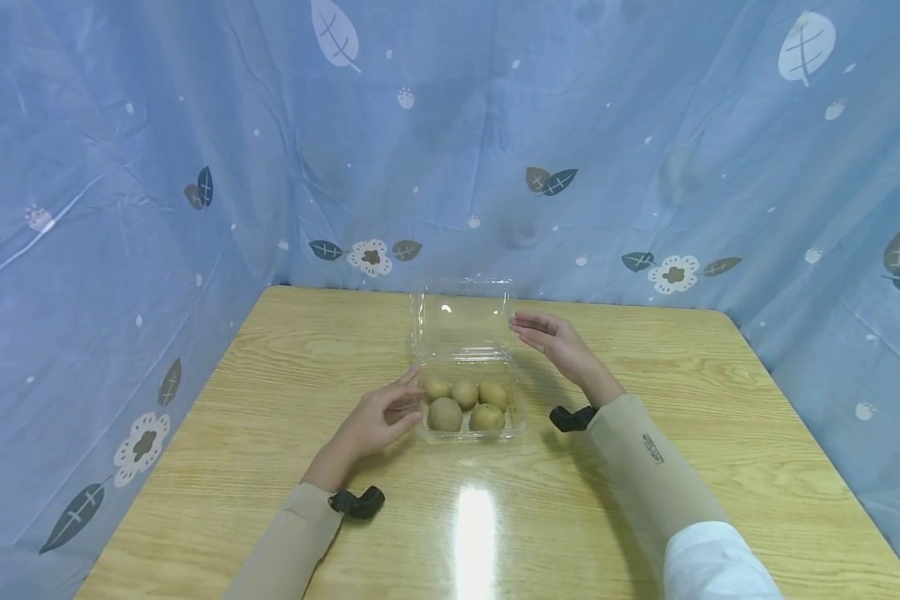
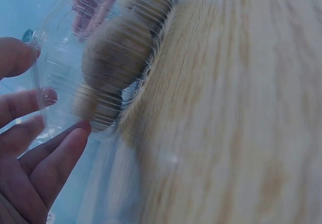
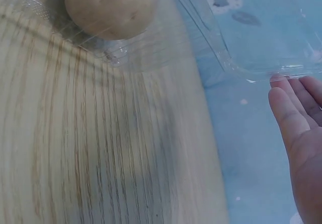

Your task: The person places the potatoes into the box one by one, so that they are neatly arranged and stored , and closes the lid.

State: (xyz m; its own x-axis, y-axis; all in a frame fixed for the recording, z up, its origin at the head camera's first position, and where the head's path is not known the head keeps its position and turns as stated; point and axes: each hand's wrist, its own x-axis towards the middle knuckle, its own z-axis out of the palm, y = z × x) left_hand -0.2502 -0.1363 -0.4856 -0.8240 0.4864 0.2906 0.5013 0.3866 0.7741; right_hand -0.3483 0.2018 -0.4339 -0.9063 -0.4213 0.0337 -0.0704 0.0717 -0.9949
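A clear plastic clamshell box (image 1: 471,437) sits on the table with its lid (image 1: 465,327) raised at the back. Several round yellow-brown items (image 1: 487,417) lie in its base; they look like potatoes or pears, and I cannot tell which. My left hand (image 1: 371,419) is at the box's left side, fingers spread and loosely bent, fingertips (image 2: 49,97) against the clear wall. Toward the lid's right edge reaches my right hand (image 1: 558,343), its nearly straight fingers touching the rim, as the right wrist view shows.
Wood-grain table (image 1: 315,333) lies under the box, with bright glare near its front. Blue patterned curtains (image 1: 450,167) hang behind and at both sides. Each wrist carries a black camera mount (image 1: 357,502).
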